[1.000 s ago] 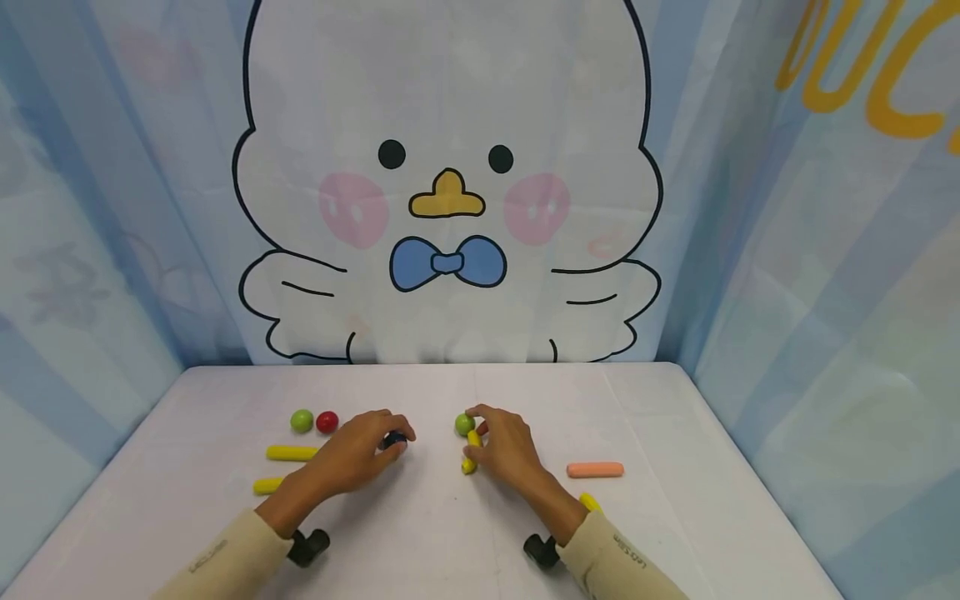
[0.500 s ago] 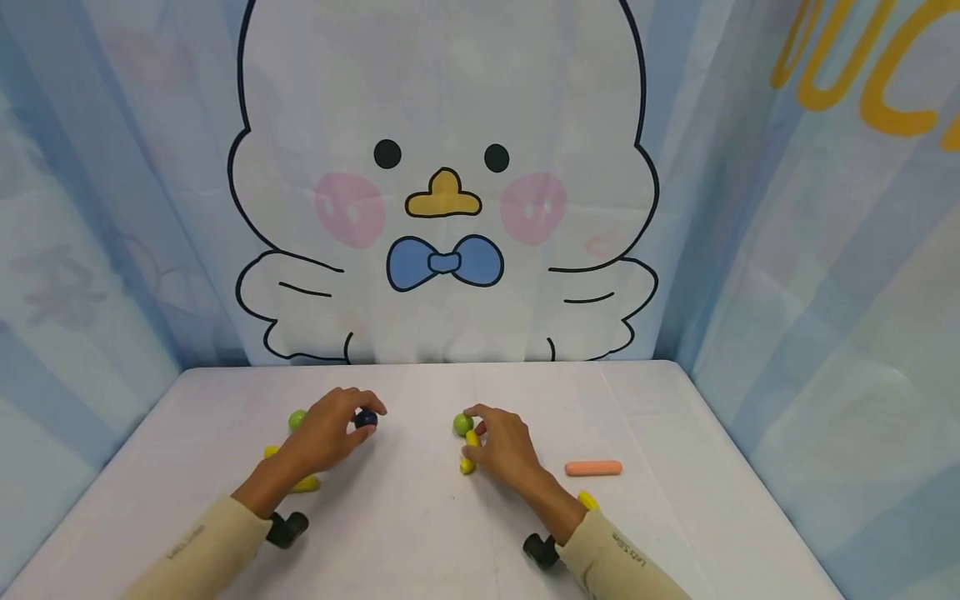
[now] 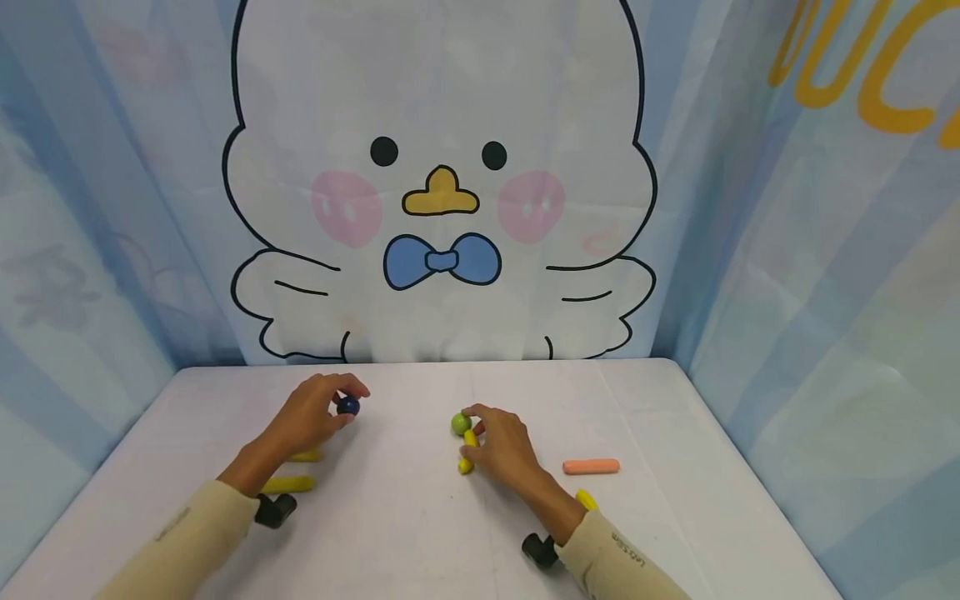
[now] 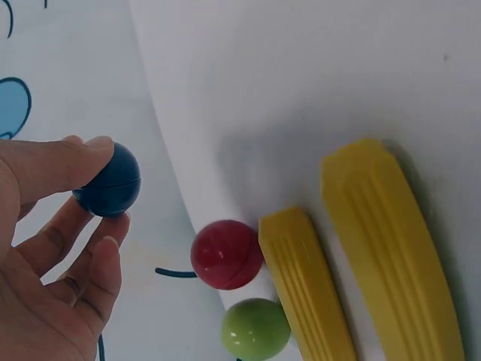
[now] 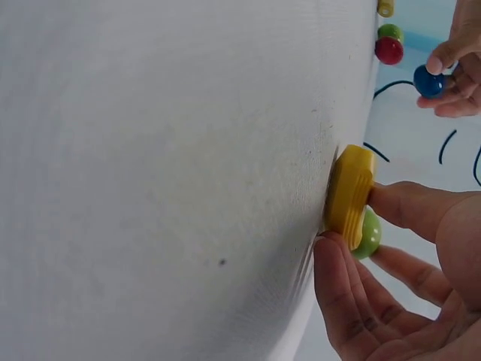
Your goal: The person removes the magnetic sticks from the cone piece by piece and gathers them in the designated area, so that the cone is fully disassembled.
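Note:
My left hand point(image 3: 309, 410) pinches a glossy dark blue ball point(image 4: 110, 180) between thumb and fingertips, raised off the table at the back left. Beneath it lie a red ball point(image 4: 225, 254), a green ball point(image 4: 255, 329) and two ridged yellow sticks point(image 4: 394, 248); in the head view my hand hides both balls. Near the table's middle, my right hand point(image 3: 506, 446) holds a short ridged yellow stick point(image 5: 350, 192) between thumb and fingers. A second green ball point(image 3: 461, 423) sits against this stick's far end, with my index fingertip at it.
An orange stick point(image 3: 591, 467) lies on the white table point(image 3: 420, 533) to the right. My right forearm partly covers another yellow piece point(image 3: 587, 500). A printed cloth point(image 3: 442, 325) stands behind the table, with more cloth on both sides. Each wrist wears a black camera point(image 3: 538, 550).
My left hand has moved left and back with the blue ball, passing over the yellow sticks and hiding the red and green balls. My right hand has stayed in place.

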`<state>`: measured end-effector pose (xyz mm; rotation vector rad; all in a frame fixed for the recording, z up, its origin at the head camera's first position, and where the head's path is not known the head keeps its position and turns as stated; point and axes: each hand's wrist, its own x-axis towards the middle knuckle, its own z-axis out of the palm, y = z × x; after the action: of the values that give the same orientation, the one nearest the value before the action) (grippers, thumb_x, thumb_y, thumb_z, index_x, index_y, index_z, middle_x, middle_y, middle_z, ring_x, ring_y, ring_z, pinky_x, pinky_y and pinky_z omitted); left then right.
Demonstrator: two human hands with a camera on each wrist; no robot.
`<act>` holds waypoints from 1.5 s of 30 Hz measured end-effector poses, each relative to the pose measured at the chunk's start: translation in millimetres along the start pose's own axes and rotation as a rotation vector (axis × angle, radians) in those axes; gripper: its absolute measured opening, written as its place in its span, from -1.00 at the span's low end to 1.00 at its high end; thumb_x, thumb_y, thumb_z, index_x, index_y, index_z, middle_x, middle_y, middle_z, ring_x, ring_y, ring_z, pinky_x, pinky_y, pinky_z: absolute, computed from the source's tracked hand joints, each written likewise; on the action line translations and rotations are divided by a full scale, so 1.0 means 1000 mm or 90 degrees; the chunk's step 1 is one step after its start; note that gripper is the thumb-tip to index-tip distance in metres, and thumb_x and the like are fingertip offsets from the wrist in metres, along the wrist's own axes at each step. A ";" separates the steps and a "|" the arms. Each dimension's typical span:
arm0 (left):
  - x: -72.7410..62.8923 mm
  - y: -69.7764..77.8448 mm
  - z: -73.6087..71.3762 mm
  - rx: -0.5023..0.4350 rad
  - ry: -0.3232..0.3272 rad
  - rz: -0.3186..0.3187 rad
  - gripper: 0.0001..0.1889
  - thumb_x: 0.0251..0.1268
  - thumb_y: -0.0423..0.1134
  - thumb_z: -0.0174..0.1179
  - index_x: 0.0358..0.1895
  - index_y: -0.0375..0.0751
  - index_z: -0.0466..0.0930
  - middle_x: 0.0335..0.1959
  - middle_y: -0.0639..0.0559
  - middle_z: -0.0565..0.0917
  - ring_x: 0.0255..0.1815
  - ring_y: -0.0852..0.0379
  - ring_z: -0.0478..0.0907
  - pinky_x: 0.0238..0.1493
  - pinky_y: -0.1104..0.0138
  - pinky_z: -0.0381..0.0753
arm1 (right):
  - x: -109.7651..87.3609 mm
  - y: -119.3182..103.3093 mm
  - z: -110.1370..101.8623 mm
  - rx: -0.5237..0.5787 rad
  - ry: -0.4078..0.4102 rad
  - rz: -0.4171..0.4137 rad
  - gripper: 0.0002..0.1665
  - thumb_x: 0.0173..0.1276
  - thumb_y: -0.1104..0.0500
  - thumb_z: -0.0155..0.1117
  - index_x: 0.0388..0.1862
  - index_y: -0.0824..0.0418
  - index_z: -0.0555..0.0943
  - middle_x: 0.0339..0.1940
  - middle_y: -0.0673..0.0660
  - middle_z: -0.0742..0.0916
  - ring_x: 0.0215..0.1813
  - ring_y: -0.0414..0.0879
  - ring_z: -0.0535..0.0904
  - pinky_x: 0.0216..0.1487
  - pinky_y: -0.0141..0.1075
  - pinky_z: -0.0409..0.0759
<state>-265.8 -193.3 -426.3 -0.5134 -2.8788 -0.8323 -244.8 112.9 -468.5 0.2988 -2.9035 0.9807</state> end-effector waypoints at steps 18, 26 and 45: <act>0.011 -0.028 -0.016 0.017 -0.014 -0.097 -0.72 0.42 -0.35 0.38 0.14 -0.17 0.72 0.18 -0.24 0.70 0.08 -0.19 0.55 -0.08 0.18 0.73 | -0.001 0.002 0.001 0.006 0.003 -0.004 -0.35 0.24 0.18 0.65 0.33 0.07 0.68 -0.07 0.10 0.80 -0.03 -0.01 0.64 -0.01 -0.14 0.64; 0.016 -0.035 -0.018 0.029 -0.021 -0.121 -0.72 0.45 -0.32 0.36 0.17 -0.19 0.71 0.19 -0.27 0.69 0.05 -0.18 0.55 0.01 0.07 0.69 | -0.001 0.000 0.000 0.001 0.001 -0.001 -0.35 0.25 0.18 0.65 0.33 0.07 0.67 -0.06 0.10 0.80 -0.05 -0.03 0.64 -0.03 -0.16 0.66; 0.029 -0.055 -0.005 0.052 -0.064 -0.159 -0.75 0.45 -0.36 0.33 0.13 -0.22 0.69 0.15 -0.27 0.68 -0.01 -0.15 0.56 0.11 0.00 0.69 | -0.002 0.000 -0.001 0.005 -0.006 0.010 -0.34 0.25 0.19 0.64 0.34 0.07 0.66 -0.08 0.10 0.79 -0.09 -0.05 0.60 -0.06 -0.19 0.64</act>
<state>-312.4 -231.4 -443.9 -0.1951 -3.0979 -0.7350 -243.1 113.9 -468.1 0.2824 -2.9151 0.9948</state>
